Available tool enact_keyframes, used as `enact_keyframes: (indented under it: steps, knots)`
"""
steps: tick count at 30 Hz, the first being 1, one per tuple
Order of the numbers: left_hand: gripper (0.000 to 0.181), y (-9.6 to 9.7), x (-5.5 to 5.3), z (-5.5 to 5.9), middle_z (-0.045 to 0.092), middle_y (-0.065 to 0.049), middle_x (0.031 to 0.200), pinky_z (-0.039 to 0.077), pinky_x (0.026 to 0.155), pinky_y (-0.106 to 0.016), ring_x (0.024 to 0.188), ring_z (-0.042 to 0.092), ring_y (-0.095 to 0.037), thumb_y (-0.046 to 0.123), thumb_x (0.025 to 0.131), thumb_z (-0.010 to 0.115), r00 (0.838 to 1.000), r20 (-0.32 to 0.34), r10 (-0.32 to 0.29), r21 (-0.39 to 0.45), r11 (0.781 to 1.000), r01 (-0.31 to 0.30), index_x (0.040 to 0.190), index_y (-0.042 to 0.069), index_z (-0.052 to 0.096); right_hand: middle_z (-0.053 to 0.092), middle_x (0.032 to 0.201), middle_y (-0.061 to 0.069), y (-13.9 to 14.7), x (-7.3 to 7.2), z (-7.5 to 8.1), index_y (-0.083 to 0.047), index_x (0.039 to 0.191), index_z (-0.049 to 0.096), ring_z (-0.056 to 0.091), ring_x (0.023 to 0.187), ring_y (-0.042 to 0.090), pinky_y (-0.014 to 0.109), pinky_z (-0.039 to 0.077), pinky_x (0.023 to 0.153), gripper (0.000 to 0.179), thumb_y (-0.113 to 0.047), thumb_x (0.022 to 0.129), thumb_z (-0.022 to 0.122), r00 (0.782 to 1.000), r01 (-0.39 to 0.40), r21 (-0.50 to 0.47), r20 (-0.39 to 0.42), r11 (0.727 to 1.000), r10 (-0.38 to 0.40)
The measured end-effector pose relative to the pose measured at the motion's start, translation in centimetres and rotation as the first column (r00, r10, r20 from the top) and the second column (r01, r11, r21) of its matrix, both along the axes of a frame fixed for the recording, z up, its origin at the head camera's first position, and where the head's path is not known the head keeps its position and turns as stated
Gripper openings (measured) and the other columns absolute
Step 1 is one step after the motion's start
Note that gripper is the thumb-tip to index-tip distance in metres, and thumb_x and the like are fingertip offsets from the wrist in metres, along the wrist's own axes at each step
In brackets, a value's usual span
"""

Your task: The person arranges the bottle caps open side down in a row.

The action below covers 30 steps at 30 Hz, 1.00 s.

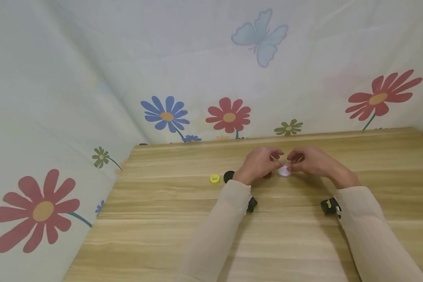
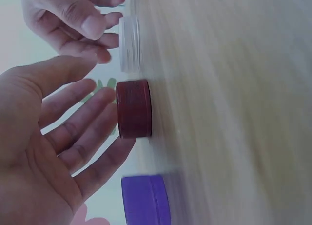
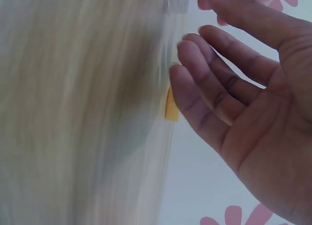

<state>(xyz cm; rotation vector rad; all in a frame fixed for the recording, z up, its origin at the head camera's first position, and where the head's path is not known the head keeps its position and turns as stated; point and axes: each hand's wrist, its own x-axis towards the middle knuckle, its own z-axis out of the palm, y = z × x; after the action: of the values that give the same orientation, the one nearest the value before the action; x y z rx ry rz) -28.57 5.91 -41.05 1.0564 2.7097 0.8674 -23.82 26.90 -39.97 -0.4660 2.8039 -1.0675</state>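
A pale, translucent round lid (image 1: 284,171) stands on the wooden table between my hands; the left wrist view shows the lid (image 2: 129,45) side-on. My left hand (image 1: 259,163) is just left of it, fingers apart and loosely bent, with nothing in its grasp. Close by its fingers is a dark red cap (image 2: 134,109), mostly hidden under the hand in the head view. From the other side my right hand (image 1: 311,160) comes close to the pale lid, its fingers relaxed; whether the fingertips touch it I cannot tell.
Left of my left wrist lie a black round cap (image 1: 228,176) and a yellow cap (image 1: 215,179). A purple cap (image 2: 145,200) shows in the left wrist view. An orange object (image 3: 171,105) is behind my right fingers. A flowered cloth (image 1: 197,70) hangs behind the table.
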Motion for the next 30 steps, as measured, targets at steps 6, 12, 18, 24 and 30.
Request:
enact_keyframes:
  steps: [6, 12, 18, 24, 30]
  knots:
    - [0.035, 1.2, 0.1, -0.3, 0.075, 0.000, 0.124, 0.050, 0.084, -0.022, 0.104, 0.070, -0.009, 0.023, 0.101, 0.074, 0.998, -0.010, 0.058, 0.018, 0.998, -0.058, 0.135, 0.014, 0.073, 0.072, 0.106, 0.017, 1.1, 0.2, -0.1, 0.009, 0.119, 0.068, 0.069, 0.097, 0.034, 0.044, 0.056, 0.079, 0.034, -0.013, 0.096, 0.080, 0.997, 0.059, 0.004, -0.047, 0.998, -0.059]
    - [0.038, 2.7, 0.1, -0.5, 0.075, 0.000, 0.126, 0.051, 0.089, -0.022, 0.112, 0.070, -0.011, 0.026, 0.100, 0.076, 0.996, -0.045, 0.079, -0.004, 0.997, -0.079, 0.136, 0.015, 0.073, 0.069, 0.116, 0.028, 2.2, 0.6, 0.0, 0.011, 0.124, 0.066, 0.068, 0.103, 0.042, 0.054, 0.057, 0.086, 0.037, -0.014, 0.099, 0.077, 0.990, 0.124, -0.005, -0.071, 0.992, -0.124]
    - [0.039, 3.9, 0.0, -0.5, 0.075, 0.003, 0.126, 0.051, 0.091, -0.022, 0.113, 0.068, -0.009, 0.030, 0.099, 0.077, 0.992, -0.077, 0.103, -0.013, 0.994, -0.105, 0.136, 0.018, 0.073, 0.066, 0.124, 0.033, 3.1, 0.6, 0.1, 0.011, 0.128, 0.065, 0.066, 0.106, 0.044, 0.052, 0.056, 0.084, 0.040, -0.017, 0.101, 0.074, 0.980, 0.181, 0.005, -0.089, 0.983, -0.180]
    - [0.041, 5.0, -0.3, -0.5, 0.075, 0.005, 0.126, 0.049, 0.090, -0.019, 0.113, 0.068, -0.008, 0.032, 0.099, 0.078, 0.992, -0.064, 0.108, -0.026, 0.994, -0.110, 0.137, 0.020, 0.072, 0.063, 0.129, 0.036, 3.7, 0.5, 0.2, 0.012, 0.131, 0.063, 0.065, 0.109, 0.048, 0.058, 0.055, 0.086, 0.044, -0.019, 0.102, 0.074, 0.975, 0.207, 0.008, -0.089, 0.978, -0.205]
    - [0.046, 5.9, -0.4, -0.4, 0.074, 0.005, 0.129, 0.049, 0.090, -0.018, 0.115, 0.067, -0.008, 0.029, 0.099, 0.077, 0.993, -0.064, 0.096, -0.065, 0.993, -0.100, 0.143, 0.020, 0.068, 0.060, 0.132, 0.040, 4.0, 0.3, -0.1, 0.015, 0.134, 0.059, 0.065, 0.112, 0.054, 0.063, 0.054, 0.091, 0.047, -0.013, 0.100, 0.074, 0.978, 0.195, 0.027, -0.074, 0.980, -0.193]
